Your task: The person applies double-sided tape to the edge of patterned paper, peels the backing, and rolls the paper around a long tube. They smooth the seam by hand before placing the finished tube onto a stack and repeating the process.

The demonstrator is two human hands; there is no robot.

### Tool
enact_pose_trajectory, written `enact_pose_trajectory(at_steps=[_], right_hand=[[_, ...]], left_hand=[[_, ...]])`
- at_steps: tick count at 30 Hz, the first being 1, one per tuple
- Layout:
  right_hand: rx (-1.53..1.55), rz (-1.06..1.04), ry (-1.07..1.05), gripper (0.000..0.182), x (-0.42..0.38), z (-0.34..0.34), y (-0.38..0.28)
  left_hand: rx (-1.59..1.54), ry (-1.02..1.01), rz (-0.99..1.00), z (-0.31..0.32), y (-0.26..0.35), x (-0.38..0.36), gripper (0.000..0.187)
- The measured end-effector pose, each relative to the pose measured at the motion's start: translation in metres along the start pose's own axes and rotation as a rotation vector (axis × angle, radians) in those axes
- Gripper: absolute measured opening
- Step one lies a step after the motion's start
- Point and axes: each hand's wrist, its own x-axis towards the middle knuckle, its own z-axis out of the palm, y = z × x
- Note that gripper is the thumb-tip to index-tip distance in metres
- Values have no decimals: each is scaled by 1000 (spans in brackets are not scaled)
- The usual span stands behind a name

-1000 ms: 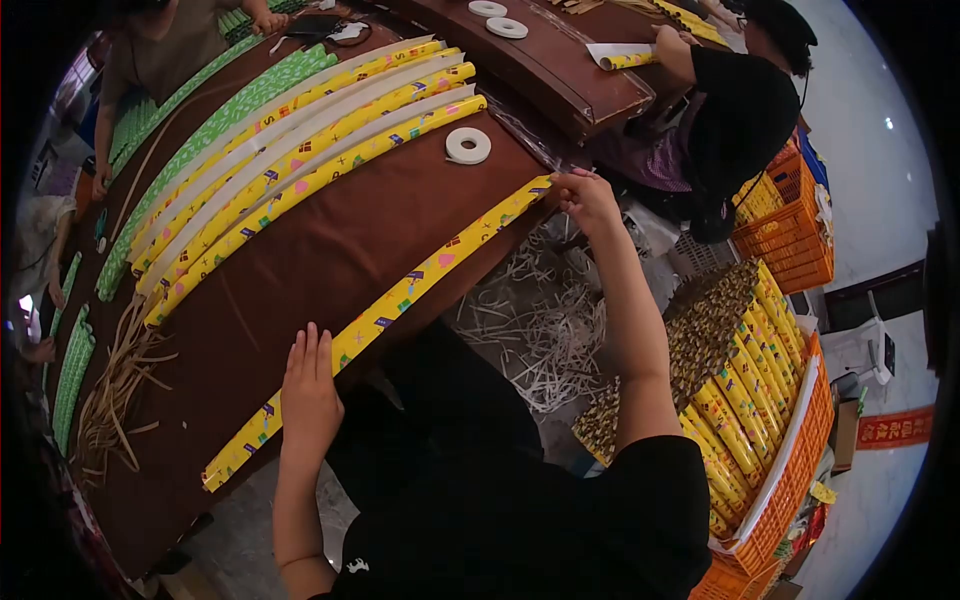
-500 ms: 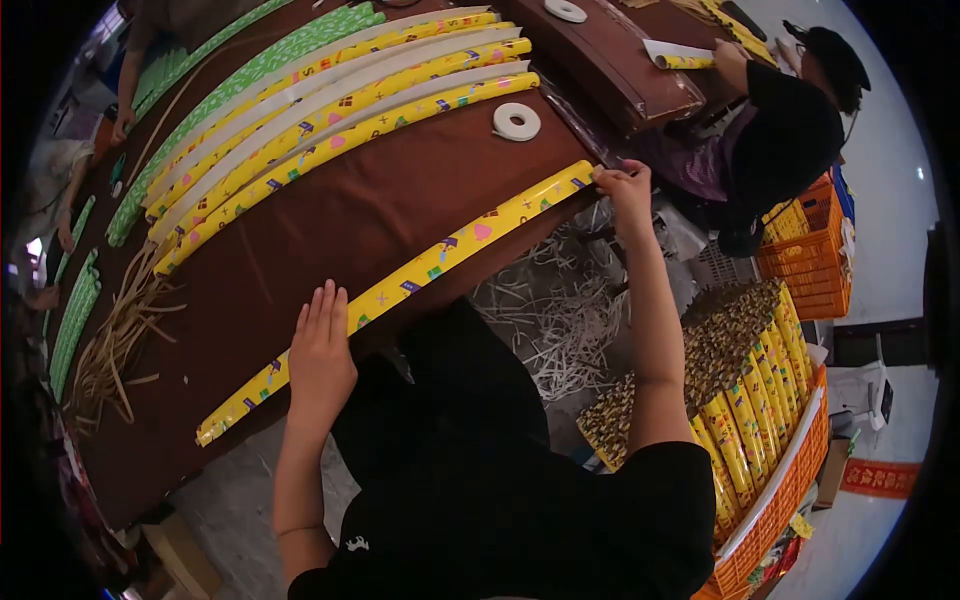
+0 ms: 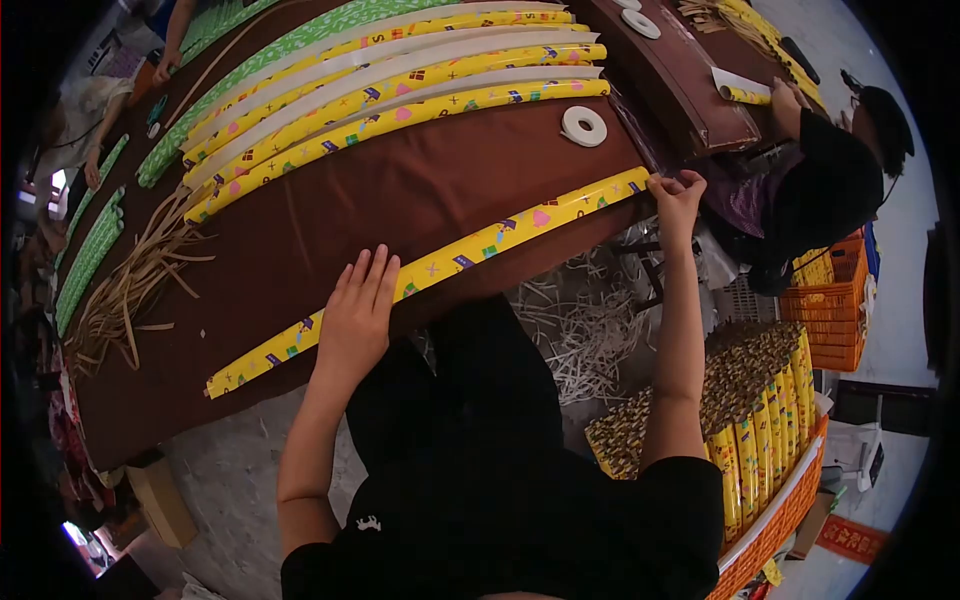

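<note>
A long yellow patterned paper roll (image 3: 480,240) lies slantwise along the near edge of the brown table (image 3: 330,215). My left hand (image 3: 358,310) rests flat on its left half, fingers stretched out and close together. At the roll's right end, my right hand (image 3: 677,195) pinches with thumb and forefinger at the tip. Beyond the roll lies a white ring of tape (image 3: 584,126). Several yellow patterned strips with pale paper edges (image 3: 400,112) lie in a row farther back on the table.
Brown paper strips (image 3: 140,285) and green rolls (image 3: 92,252) lie at the left. A co-worker (image 3: 835,190) holds paper at upper right. Orange crates (image 3: 835,310), one full of yellow rolls (image 3: 750,450), stand at the right. Shredded strips (image 3: 585,325) cover the floor.
The whole view has shifted, with the table and roll appearing farther right. Both hands remain at about the same places on the roll.
</note>
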Motion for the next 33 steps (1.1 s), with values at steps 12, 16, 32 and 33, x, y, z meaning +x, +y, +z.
enact_pose_trajectory(at_steps=[12,16,32,33], right_hand=[[42,80,-56,59,4,-7,-4],[48,192,-71,62,1,-8,-15],[118,109,-73,54,-5,-3,-5],[102,63,-78,52,-6,-1,-4]], left_hand=[[11,-122,12,-8,-3,-1,54],[-10,-180,-36,-19,-2,-4,55],[-56,-59,13,-11,-7,-6,59],[-74,-70,-9,-14,-6,-6,61]])
